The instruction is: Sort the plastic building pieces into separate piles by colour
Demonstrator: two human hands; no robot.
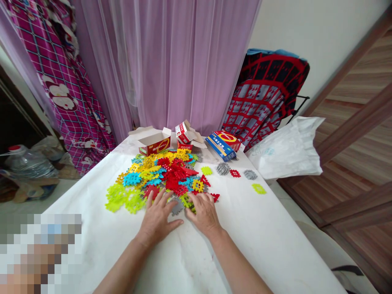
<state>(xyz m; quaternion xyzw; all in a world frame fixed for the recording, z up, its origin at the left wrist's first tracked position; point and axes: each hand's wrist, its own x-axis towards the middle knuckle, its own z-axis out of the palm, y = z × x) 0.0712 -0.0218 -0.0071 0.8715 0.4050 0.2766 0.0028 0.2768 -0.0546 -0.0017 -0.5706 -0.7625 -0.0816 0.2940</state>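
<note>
At the edge of a plastic block heap (165, 175), left hand (157, 216), right hand (203, 212), both open, fingers spread, gripping nothing

You've got glossy multicoloured plastic waffle-shaped blocks (171, 175) on a smooth white tabletop (263, 245), a matt printed red cardboard box (154, 146), and a sheer lilac cloth curtain (183, 61).

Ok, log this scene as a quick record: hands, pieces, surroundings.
left hand: open, fingers spread at the pile's near edge
right hand: open, fingers resting on the pile's near edge
between hands: grey piece
pile: multicoloured plastic interlocking pieces, a few lying loose to the right
surface: white-covered table
beyond: open cardboard boxes, blue box, white plastic bag
</note>
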